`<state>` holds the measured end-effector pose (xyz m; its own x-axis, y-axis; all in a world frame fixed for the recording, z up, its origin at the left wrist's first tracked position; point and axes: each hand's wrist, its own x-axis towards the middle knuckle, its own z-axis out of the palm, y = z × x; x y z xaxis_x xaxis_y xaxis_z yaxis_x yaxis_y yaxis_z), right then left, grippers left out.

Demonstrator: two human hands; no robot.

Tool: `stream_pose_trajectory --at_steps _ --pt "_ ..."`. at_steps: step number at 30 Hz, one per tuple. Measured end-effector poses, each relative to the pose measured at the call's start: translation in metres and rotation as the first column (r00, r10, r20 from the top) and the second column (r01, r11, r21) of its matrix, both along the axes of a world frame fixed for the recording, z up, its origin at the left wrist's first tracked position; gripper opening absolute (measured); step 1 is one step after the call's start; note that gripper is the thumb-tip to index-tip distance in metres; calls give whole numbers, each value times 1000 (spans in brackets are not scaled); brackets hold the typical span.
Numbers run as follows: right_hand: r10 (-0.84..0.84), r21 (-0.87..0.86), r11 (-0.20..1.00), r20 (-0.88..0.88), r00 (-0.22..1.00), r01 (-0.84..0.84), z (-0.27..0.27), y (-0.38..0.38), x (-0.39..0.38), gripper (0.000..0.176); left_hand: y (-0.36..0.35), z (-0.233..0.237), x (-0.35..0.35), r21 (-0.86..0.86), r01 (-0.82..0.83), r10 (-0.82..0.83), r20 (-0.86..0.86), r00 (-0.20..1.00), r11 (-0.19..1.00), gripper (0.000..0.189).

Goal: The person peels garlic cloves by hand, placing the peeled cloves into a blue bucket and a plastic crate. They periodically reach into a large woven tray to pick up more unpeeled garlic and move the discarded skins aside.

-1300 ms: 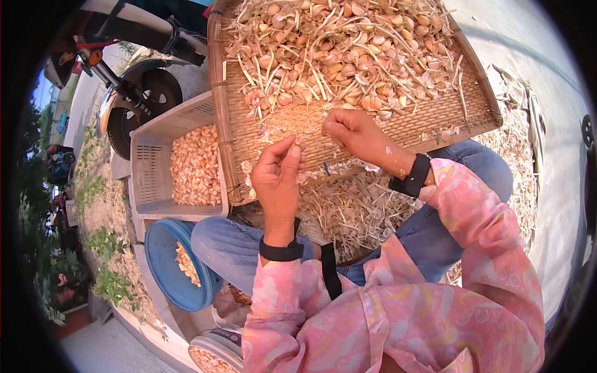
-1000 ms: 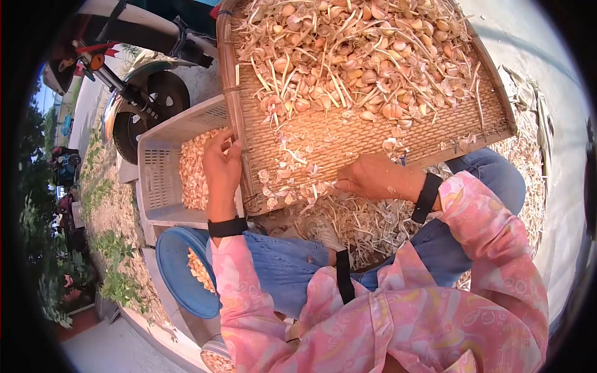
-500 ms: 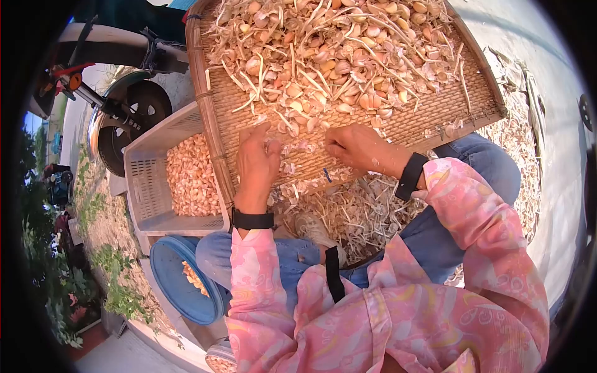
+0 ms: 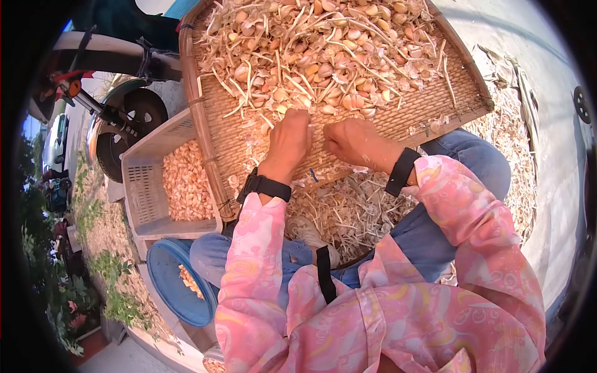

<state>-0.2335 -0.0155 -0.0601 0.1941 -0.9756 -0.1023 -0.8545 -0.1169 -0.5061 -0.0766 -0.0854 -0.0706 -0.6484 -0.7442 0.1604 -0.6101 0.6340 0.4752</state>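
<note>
A woven bamboo tray (image 4: 415,119) lies across my knees, heaped toward its far side with garlic cloves (image 4: 311,70), papery skins and dry stalks. Over the near part of the tray, my left hand (image 4: 289,138) is closed, its fingertips turned away from view. Close to its right is my right hand (image 4: 357,143), with the fingers curled in and the thumb side facing the left hand. Whatever the fingers of either hand pinch is hidden or too small to name. Loose bits of skin lie on the weave around both hands.
A pale plastic crate (image 4: 138,186) with peeled cloves (image 4: 189,183) stands left of the tray. Nearer is a blue bucket (image 4: 163,276) holding some cloves. A wheeled vehicle's tyre (image 4: 144,112) is beyond the crate. Stalks and skins (image 4: 354,214) cover the ground below the tray.
My left hand has moved right, close to my right hand, and its fingers have closed in. The right hand stays in nearly the same place. The view has shifted slightly.
</note>
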Motion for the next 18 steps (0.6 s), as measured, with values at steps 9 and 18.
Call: stream_pose_trajectory --at_steps 9,18 --pt "95 -241 971 399 912 4 27 -4 16 18 53 34 25 720 99 536 -595 599 687 20" --pt "344 -316 888 -26 938 -334 38 7 30 19 79 34 47 679 -20 541 -567 622 734 18"
